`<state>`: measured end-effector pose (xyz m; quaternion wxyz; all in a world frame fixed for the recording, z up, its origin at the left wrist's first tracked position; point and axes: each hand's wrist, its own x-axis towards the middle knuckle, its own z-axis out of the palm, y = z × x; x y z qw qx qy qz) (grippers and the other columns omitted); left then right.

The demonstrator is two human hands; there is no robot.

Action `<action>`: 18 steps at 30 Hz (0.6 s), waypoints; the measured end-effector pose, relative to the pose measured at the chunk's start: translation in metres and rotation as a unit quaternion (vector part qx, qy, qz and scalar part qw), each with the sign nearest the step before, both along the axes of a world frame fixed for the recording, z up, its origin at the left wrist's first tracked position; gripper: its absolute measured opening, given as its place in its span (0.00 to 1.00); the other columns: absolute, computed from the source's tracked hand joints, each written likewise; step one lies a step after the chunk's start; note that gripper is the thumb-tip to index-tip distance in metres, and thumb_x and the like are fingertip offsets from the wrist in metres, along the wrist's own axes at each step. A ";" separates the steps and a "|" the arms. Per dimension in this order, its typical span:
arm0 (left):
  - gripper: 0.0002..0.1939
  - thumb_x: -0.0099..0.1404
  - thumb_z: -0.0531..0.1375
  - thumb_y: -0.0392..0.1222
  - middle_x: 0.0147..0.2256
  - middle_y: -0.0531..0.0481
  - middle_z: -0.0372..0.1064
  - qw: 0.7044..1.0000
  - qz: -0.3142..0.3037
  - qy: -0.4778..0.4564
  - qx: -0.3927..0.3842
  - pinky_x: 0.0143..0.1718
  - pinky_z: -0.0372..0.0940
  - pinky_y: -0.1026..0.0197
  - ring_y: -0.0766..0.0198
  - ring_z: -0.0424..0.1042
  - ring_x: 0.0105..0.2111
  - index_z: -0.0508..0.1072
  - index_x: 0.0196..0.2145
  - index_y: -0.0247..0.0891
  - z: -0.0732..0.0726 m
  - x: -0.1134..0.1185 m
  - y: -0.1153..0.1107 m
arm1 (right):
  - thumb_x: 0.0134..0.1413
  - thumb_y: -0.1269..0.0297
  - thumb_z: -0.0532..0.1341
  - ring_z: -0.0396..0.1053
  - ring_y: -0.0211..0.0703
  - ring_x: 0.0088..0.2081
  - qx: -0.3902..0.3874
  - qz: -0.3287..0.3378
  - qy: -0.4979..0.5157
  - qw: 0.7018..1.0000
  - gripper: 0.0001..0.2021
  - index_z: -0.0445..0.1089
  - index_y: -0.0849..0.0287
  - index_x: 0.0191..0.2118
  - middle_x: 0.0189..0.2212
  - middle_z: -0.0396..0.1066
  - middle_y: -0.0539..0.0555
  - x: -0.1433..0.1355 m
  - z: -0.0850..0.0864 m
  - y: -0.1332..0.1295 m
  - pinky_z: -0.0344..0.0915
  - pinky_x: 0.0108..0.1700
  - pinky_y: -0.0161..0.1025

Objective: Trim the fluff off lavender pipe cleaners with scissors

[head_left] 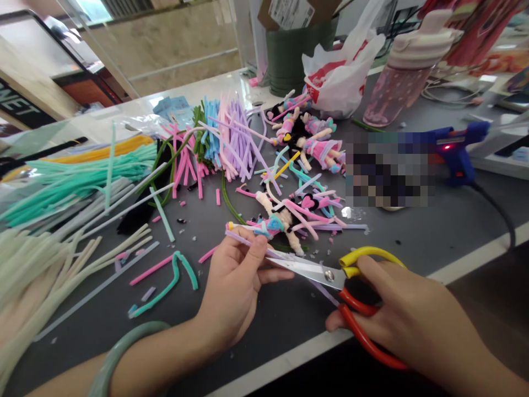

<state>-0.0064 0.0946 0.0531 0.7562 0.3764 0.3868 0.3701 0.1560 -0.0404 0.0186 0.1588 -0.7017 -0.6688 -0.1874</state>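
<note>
My left hand (231, 289) pinches a lavender pipe cleaner (238, 237) between thumb and fingers. The strip runs on past the fingertips and slants down to the right, behind the scissors. My right hand (417, 311) grips a pair of scissors (316, 272) with one yellow and one red handle. Their metal blades point left, near the left fingertips and along the strip; whether they touch it I cannot tell. Just beyond the left hand lies a small pipe-cleaner doll (275, 223) in pink and blue. Several cut strips lie around it.
Bundles of pipe cleaners (239, 138) lie at the back, with teal ones (91, 176) and cream ones (25, 286) at left. More dolls (322, 151) sit near a plastic bag (339, 82) and a pink bottle (403, 82). At right is a corded blue glue gun (458, 149).
</note>
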 end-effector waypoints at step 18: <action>0.13 0.58 0.71 0.37 0.24 0.57 0.72 1.000 -0.023 0.003 -0.009 0.23 0.77 0.65 0.68 0.74 0.24 0.69 0.26 0.34 0.002 0.000 0.000 | 0.62 0.33 0.39 0.66 0.39 0.15 -0.015 -0.006 -0.007 1.000 0.30 0.57 0.53 0.26 0.15 0.64 0.48 0.004 -0.001 -0.002 0.57 0.15 0.36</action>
